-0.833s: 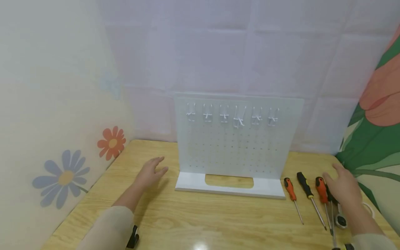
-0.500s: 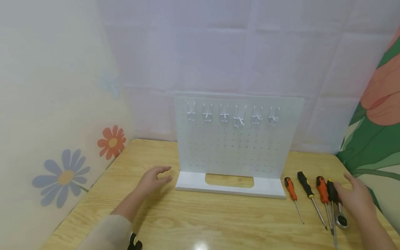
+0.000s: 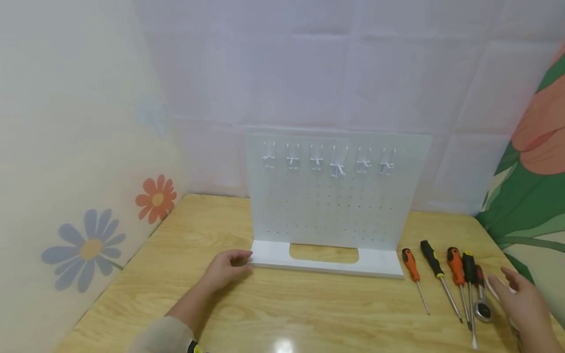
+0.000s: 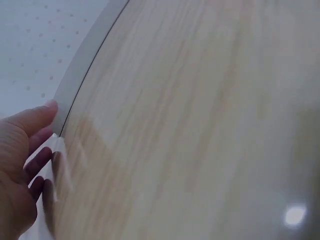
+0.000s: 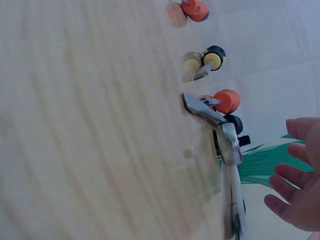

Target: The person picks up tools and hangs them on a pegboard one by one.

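A white pegboard point(image 3: 335, 211) stands upright on a white base point(image 3: 273, 254) with a cut-out slot. My left hand point(image 3: 228, 268) is at the left end of that base, fingertips right at its edge and fingers relaxed. In the left wrist view the thumb point(image 4: 37, 119) lies along the base's corner. My right hand point(image 3: 523, 301) is at the right of the tools, its fingers loosely bent and holding nothing. Nearest it are a white curved thing point(image 3: 496, 289), partly hidden by the hand, and a ratchet wrench point(image 3: 483, 310).
Left of the wrench lie a black screwdriver point(image 3: 469, 267), an orange screwdriver point(image 3: 454, 260), a black-and-yellow screwdriver point(image 3: 431, 259) and a smaller orange screwdriver point(image 3: 410, 264). Several white hooks point(image 3: 316, 161) line the pegboard's top. A black-and-yellow thing point(image 3: 193, 347) shows by the left sleeve.
My left hand has moved right and nearer me, up to the base's left end. The right hand has drawn back toward the lower right, uncovering the black screwdriver and ratchet wrench.
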Demonstrator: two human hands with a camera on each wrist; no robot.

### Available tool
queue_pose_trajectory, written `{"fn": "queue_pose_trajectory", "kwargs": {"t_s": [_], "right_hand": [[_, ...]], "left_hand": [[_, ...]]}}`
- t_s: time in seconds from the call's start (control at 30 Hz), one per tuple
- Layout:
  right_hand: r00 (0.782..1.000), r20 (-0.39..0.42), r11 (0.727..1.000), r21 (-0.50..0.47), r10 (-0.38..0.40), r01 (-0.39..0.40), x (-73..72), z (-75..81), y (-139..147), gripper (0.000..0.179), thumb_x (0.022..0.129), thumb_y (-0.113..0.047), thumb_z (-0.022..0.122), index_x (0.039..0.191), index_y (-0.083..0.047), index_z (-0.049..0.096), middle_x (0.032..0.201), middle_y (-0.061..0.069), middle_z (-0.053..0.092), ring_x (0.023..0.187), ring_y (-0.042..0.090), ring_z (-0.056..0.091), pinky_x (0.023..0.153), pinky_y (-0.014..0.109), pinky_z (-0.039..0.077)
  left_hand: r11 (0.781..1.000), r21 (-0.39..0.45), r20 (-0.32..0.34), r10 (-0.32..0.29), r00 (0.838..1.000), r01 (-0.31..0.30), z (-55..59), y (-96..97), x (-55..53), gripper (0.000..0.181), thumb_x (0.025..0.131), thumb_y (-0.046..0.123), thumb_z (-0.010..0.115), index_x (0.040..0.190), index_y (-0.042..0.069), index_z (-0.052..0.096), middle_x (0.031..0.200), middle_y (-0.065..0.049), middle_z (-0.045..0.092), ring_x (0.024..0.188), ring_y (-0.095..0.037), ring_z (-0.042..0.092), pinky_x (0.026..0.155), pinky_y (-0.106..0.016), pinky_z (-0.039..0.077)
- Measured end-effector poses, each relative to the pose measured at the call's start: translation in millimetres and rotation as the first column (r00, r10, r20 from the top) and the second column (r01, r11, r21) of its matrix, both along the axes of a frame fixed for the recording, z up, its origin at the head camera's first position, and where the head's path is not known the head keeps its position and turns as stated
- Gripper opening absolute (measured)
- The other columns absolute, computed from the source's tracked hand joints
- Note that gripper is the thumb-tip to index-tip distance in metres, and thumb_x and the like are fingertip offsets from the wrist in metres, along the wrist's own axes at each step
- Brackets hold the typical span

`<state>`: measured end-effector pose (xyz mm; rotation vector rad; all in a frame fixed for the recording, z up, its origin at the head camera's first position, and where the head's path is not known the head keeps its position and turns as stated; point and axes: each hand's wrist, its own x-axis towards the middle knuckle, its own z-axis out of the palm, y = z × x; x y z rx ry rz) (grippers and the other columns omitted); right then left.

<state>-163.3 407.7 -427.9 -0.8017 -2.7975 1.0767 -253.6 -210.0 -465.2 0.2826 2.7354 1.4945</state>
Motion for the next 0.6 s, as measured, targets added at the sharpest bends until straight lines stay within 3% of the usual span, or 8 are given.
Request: {"fn": "queue_pose_trajectory", "kwargs": {"t_s": [0.07, 0.13, 0.3, 0.43, 0.6], "right_hand": [[0.998, 0.012, 0.998, -0.03, -0.055, 0.055, 2.9, -4.1, 1.6, 0.077, 0.102, -0.049, 0.033, 0.151, 0.007, 0.014, 0.15, 0.04, 0.022, 0.134, 0.056, 0.025, 0.108, 0.065, 0.026], [0.995, 0.015, 0.994, -0.048, -0.097, 0.098, 5.8, -8.2, 3.4, 0.078, 0.102, -0.05, 0.033, 0.151, 0.007, 0.014, 0.15, 0.039, 0.022, 0.134, 0.056, 0.025, 0.109, 0.064, 0.026], [0.983, 0.016, 0.976, -0.121, -0.181, 0.181, 11.8, -15.1, 7.5, 0.077, 0.102, -0.049, 0.033, 0.152, 0.005, 0.012, 0.155, 0.035, 0.016, 0.138, 0.054, 0.022, 0.11, 0.063, 0.027], [0.974, 0.018, 0.96, -0.161, -0.227, 0.227, 17.7, -21.8, 12.8, 0.077, 0.101, -0.048, 0.037, 0.153, 0.003, 0.011, 0.157, 0.034, 0.013, 0.138, 0.054, 0.022, 0.109, 0.063, 0.029], [0.975, 0.028, 0.972, -0.073, -0.221, 0.222, 27.0, -34.8, 20.0, 0.08, 0.1, -0.048, 0.041, 0.148, 0.011, 0.016, 0.147, 0.04, 0.024, 0.129, 0.056, 0.033, 0.102, 0.062, 0.037]], "left_hand": [[1.0, -0.012, -0.017, -0.001, 1.0, 0.001, -2.3, 3.1, 1.6, 0.035, 0.082, 0.011, 0.078, 0.112, -0.004, 0.07, 0.119, -0.02, 0.068, 0.114, -0.034, 0.063, 0.096, -0.033, 0.051], [0.999, -0.033, -0.034, 0.037, 0.999, -0.038, -3.8, 6.0, 2.3, 0.03, 0.081, 0.012, 0.079, 0.107, -0.001, 0.073, 0.116, -0.017, 0.069, 0.113, -0.033, 0.063, 0.096, -0.032, 0.051], [0.988, -0.072, -0.03, 0.131, 0.991, -0.133, -2.9, 10.3, 2.8, 0.018, 0.082, 0.014, 0.078, 0.099, 0.005, 0.076, 0.111, -0.013, 0.071, 0.11, -0.03, 0.063, 0.098, -0.042, 0.048], [0.984, -0.08, -0.029, 0.159, 0.987, -0.161, -4.5, 12.0, 2.5, 0.014, 0.083, 0.014, 0.077, 0.095, 0.007, 0.077, 0.107, -0.011, 0.072, 0.107, -0.028, 0.063, 0.097, -0.045, 0.048], [0.982, -0.081, -0.038, 0.17, 0.985, -0.172, -7.1, 12.9, 3.0, 0.011, 0.083, 0.015, 0.077, 0.092, 0.008, 0.077, 0.104, -0.01, 0.073, 0.104, -0.026, 0.064, 0.095, -0.041, 0.048]]}}
